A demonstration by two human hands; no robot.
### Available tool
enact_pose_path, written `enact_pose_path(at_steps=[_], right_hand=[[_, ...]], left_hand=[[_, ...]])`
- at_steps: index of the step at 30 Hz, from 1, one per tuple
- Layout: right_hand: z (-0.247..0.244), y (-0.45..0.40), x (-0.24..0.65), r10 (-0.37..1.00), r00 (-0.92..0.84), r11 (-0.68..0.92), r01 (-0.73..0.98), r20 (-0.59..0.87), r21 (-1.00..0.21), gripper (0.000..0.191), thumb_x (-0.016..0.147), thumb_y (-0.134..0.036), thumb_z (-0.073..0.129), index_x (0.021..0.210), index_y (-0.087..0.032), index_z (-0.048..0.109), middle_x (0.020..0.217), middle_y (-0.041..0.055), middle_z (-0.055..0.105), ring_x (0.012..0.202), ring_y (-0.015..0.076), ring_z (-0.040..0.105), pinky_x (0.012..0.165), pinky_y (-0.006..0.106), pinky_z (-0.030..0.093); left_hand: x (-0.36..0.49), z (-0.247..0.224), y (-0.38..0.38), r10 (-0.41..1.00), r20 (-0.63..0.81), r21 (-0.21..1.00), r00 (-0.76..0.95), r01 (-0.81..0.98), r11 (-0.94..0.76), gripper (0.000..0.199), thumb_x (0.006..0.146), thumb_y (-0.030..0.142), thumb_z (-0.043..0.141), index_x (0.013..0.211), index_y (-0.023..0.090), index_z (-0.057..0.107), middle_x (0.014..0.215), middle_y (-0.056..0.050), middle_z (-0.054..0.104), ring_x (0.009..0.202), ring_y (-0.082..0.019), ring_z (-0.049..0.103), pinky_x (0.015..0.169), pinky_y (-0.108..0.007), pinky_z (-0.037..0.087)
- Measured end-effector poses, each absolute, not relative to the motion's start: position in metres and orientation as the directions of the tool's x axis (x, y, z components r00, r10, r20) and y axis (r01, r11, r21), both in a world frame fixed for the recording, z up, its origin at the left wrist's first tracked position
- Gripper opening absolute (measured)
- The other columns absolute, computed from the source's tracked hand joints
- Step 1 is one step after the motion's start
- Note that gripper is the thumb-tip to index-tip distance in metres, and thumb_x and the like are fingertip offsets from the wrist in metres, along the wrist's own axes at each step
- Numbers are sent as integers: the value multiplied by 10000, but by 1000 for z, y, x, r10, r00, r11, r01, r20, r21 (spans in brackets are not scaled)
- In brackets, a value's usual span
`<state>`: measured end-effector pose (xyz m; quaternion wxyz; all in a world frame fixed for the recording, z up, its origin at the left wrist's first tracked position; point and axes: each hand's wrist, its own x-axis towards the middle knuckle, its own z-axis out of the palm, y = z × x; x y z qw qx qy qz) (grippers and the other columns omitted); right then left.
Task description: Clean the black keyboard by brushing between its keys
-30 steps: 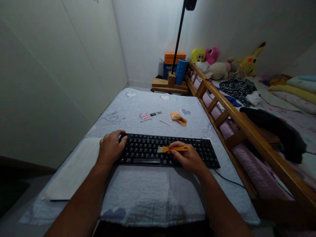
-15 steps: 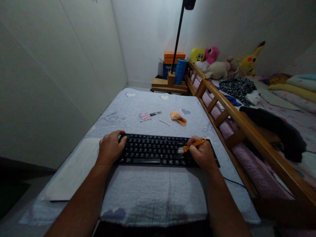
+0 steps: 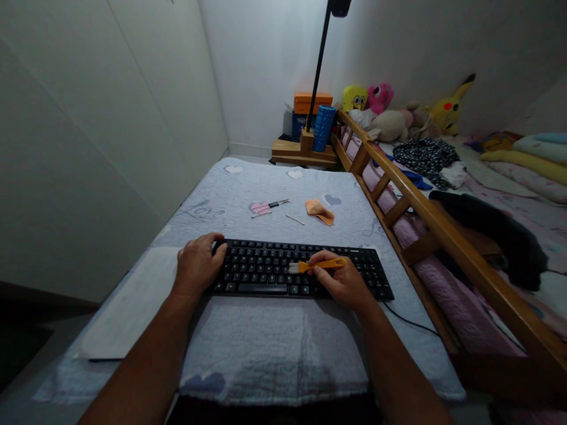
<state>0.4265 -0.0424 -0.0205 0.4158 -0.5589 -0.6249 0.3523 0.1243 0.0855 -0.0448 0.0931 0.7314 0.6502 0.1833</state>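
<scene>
A black keyboard [image 3: 266,268] lies across the cloth-covered table. Its left end is gripped by my left hand [image 3: 200,260], thumb on top near the upper left corner. My right hand [image 3: 334,276] pinches an orange-handled brush [image 3: 323,264], whose pale bristles point left and rest on the keys around the middle of the keyboard. Beyond the keyboard lie a pink and black tool with metal tips [image 3: 267,206], two thin white swabs, one of them [image 3: 295,219] by itself, and a crumpled orange cloth [image 3: 319,212].
A pale flat sheet or pad [image 3: 133,307] lies at the left of the table. Along the right runs a wooden bed rail [image 3: 425,206], with bedding and plush toys behind it. A black pole [image 3: 319,71] stands on a wooden base at the far end. The keyboard's cable trails right.
My right hand has moved left with the brush, from the right part of the keyboard toward its middle. The brush handle now lies more level. My left hand stays in place.
</scene>
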Motion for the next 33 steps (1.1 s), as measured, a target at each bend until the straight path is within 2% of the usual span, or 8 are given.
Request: enact_pose_path(at_steps=[6, 13, 17, 22, 26, 29, 33], right_hand=[[-14, -42, 441, 945, 184, 97, 633, 270, -768, 99, 747, -217, 507, 707, -217, 598, 564, -21, 551, 528, 147, 493, 545, 276, 356], [-8, -45, 457, 879, 279, 75, 718, 386, -692, 121, 705, -237, 467, 604, -228, 535, 483, -40, 461, 455, 136, 412, 511, 288, 304], [-10, -48, 460, 827, 364, 75, 685, 429, -724, 111, 704, -236, 492, 612, -226, 552, 520, -29, 506, 501, 147, 464, 524, 278, 330], [-11, -47, 451, 904, 321, 90, 503, 283, -860, 133, 731, -264, 493, 693, -214, 611, 562, -22, 549, 528, 155, 511, 525, 267, 373], [-10, -44, 447, 929, 246, 81, 595, 277, -800, 124, 701, -247, 489, 651, -213, 597, 526, -27, 526, 502, 145, 484, 519, 270, 343], [-9, -45, 452, 881, 317, 56, 667, 351, -743, 108, 683, -239, 493, 591, -222, 546, 493, -32, 494, 481, 135, 451, 512, 276, 316], [-9, -47, 458, 840, 421, 38, 585, 343, -810, 103, 691, -250, 506, 607, -227, 562, 505, -30, 509, 489, 141, 471, 502, 273, 335]], left_hand=[[124, -45, 87, 987, 136, 379, 88, 916, -134, 448, 921, 398, 434, 1203, 179, 703, 1244, -135, 732, 1180, -344, 640, 1043, -486, 468], [124, -46, 86, 988, 131, 367, 81, 922, -125, 453, 924, 397, 428, 1209, 180, 703, 1243, -133, 732, 1178, -355, 641, 1031, -506, 476], [124, -46, 86, 986, 145, 369, 85, 920, -134, 448, 921, 392, 431, 1203, 177, 705, 1230, -134, 736, 1164, -350, 646, 1032, -502, 477], [125, -45, 86, 988, 136, 367, 79, 922, -124, 451, 917, 394, 439, 1207, 174, 705, 1218, -139, 738, 1159, -353, 651, 1030, -500, 479], [125, -45, 86, 988, 133, 376, 77, 918, -122, 451, 918, 400, 434, 1201, 177, 707, 1228, -138, 735, 1168, -357, 646, 1035, -507, 472], [125, -45, 86, 988, 129, 381, 80, 916, -124, 451, 915, 402, 436, 1198, 175, 706, 1227, -134, 734, 1170, -354, 643, 1037, -498, 471], [124, -45, 86, 988, 131, 373, 76, 920, -120, 455, 918, 407, 432, 1208, 183, 702, 1240, -128, 731, 1177, -349, 640, 1044, -490, 467]])
